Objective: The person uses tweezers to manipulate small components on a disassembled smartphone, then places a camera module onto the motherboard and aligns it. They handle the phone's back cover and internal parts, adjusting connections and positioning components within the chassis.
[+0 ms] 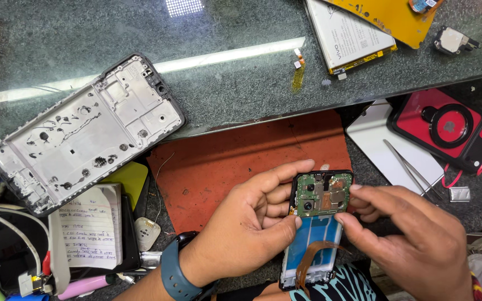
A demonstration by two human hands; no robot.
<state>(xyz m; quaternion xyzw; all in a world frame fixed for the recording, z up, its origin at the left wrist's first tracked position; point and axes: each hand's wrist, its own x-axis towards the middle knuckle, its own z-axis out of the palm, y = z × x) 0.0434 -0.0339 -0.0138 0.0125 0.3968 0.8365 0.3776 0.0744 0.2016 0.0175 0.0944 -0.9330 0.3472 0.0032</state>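
Over the near edge of the red mat [241, 156], the left hand [246, 228] and right hand [414, 239] both grip an opened phone [316, 223], fingers pinching its exposed green circuit board [322, 195].

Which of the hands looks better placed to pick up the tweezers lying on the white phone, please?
Probably the right hand: the tweezers lie just beyond it on the right, while the left hand grips the opened phone from the far side.
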